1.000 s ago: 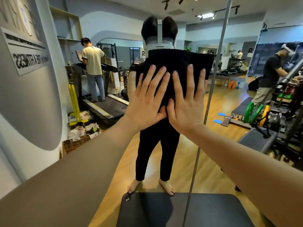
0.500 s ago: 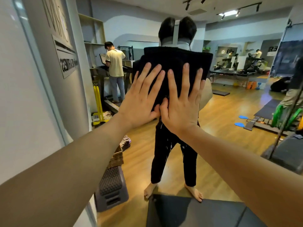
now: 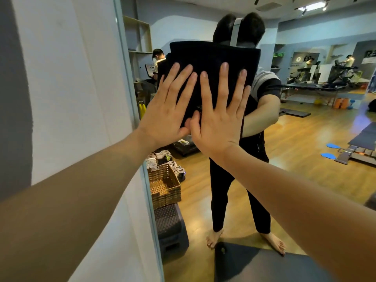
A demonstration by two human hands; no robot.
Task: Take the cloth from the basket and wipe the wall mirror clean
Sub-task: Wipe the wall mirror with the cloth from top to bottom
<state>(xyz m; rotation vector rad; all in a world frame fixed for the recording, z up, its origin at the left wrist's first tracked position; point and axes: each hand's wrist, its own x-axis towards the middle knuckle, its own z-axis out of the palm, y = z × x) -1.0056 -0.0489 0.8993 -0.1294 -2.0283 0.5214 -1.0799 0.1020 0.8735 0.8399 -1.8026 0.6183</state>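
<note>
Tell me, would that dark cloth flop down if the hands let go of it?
Probably yes. The dark cloth looks soft and folded, and only the flat left hand and right hand pin it to the wall mirror. It likely slides easily on the smooth glass, and seems light, since straight fingers alone hold it up.

Wood floor [image 3: 295, 159] carries step [image 3: 169, 226]; basket [image 3: 165, 186] atop.

Dark cloth [image 3: 213, 58], folded to a rough rectangle, flat against the wall mirror [image 3: 305, 139] near its left edge. Woven brown basket [image 3: 164, 187], seemingly a reflection, low by that same edge.
</note>
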